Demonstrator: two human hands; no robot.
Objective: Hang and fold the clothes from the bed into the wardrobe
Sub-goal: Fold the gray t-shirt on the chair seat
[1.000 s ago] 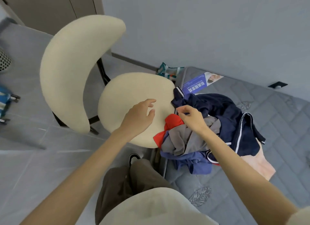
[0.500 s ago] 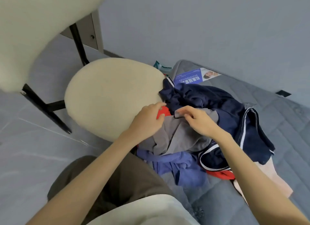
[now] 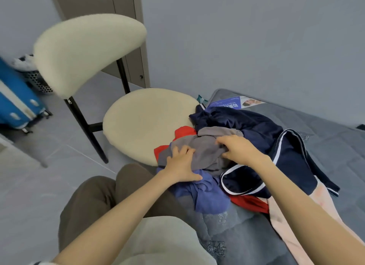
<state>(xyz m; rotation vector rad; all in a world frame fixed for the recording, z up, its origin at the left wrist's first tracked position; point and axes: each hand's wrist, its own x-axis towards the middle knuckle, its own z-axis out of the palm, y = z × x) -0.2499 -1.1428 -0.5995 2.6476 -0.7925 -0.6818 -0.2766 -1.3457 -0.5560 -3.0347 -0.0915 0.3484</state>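
The gray cloth lies on top of the pile, stretched left to right, and the left hand and right hand each grab one end.

The left arm and the right arm stretch forward, both bare. The left hand lies palm down, its fingers curled into a crumpled grey cloth garment, thumb spread aside. The right hand, just beside it, grips the same garment with bent fingers.
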